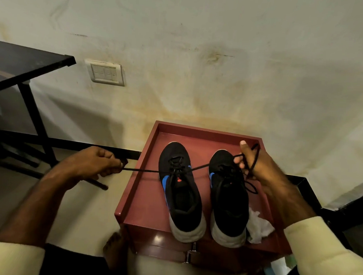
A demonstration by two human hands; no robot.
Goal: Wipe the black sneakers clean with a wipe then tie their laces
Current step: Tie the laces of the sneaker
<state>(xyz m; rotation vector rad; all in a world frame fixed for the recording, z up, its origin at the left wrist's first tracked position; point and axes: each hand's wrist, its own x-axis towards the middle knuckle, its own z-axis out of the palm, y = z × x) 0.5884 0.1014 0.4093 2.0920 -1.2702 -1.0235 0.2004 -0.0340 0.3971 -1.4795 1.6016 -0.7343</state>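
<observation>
Red counter (141,200), raised rim. Left sneaker (182,199) and right sneaker (227,206): black, side by side at counter centre. Left hand (92,162), beyond counter's left rim: fingers curled, pinching one lace end. Right hand (258,167), above counter's right side: fingers curled, other end looped round them. Crumpled wipe (257,228), counter's near right, touching right sneaker. Lace (146,170): taut across left sneaker.

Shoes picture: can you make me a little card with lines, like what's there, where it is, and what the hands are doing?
place: red cabinet top, against a wall
left sneaker: black, toe toward the wall
right sneaker: black, beside it; cannot tell whether it is tied
lace: stretched tight sideways from the left sneaker
left hand: pinches one end of the lace
right hand: holds the other end, looped over its fingers
wipe: white, crumpled, by the right sneaker's heel
</observation>
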